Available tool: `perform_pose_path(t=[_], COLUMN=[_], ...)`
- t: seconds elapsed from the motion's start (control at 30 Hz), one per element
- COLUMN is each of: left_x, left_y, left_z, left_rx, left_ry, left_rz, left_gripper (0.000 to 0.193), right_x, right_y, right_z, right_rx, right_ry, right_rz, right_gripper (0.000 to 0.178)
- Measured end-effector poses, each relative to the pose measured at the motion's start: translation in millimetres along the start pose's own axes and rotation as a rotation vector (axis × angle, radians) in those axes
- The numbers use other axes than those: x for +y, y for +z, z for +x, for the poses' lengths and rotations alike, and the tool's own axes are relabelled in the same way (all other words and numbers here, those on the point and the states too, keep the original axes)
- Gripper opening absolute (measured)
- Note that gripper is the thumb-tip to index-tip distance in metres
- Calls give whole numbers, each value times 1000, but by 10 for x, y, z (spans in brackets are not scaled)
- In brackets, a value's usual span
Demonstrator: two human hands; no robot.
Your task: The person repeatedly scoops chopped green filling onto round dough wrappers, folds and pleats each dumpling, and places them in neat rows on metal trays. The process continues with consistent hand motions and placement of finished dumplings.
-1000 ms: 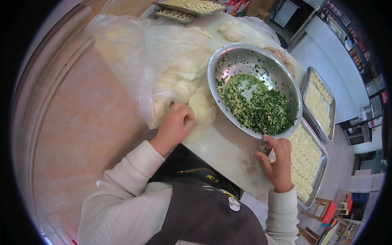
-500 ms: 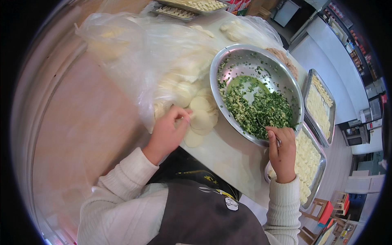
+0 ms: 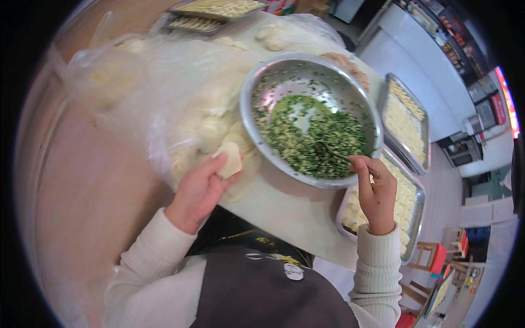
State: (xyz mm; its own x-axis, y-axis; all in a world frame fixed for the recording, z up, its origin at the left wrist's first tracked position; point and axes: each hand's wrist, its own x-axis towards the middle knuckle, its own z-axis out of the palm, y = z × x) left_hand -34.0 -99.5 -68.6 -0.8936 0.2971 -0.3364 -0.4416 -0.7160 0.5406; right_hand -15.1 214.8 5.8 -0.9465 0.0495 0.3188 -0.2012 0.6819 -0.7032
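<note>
Head view: left hand [image 3: 198, 188], thumb and fingers clamped on thin pale round dough wrapper [image 3: 232, 160], left of wide round silver metal bowl [image 3: 247, 120]. Right hand [image 3: 377, 191], fingers pinched on slim metal utensil [image 3: 334, 153], far end in chopped green filling [image 3: 342, 131] inside bowl.

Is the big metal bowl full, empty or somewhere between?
Partly full: chopped green mixture lies in the metal bowl, with speckled metal showing above.
</note>
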Motion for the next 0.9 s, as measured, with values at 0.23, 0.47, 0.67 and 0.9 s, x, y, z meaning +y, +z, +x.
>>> perform_pose_path(t=[0.23,0.47,0.67,0.9], left_x=[12,114,116,89], left_y=[292,306,527,760], left_z=[-20,50,185,423], left_rx=[-180,-25,-18,-93], left_ry=[66,73,91,-11], left_rz=[179,188,23,-58], left_gripper=[45,41,39,40], right_x=[-28,-198,-88,72], right_y=[67,-197,-1,155], right_z=[177,-166,-344,-310], right_rx=[-175,-126,54,225], right_ry=[-223,-8,389,500], right_rz=[-195,7,426,917], right_gripper=[10,13,28,33])
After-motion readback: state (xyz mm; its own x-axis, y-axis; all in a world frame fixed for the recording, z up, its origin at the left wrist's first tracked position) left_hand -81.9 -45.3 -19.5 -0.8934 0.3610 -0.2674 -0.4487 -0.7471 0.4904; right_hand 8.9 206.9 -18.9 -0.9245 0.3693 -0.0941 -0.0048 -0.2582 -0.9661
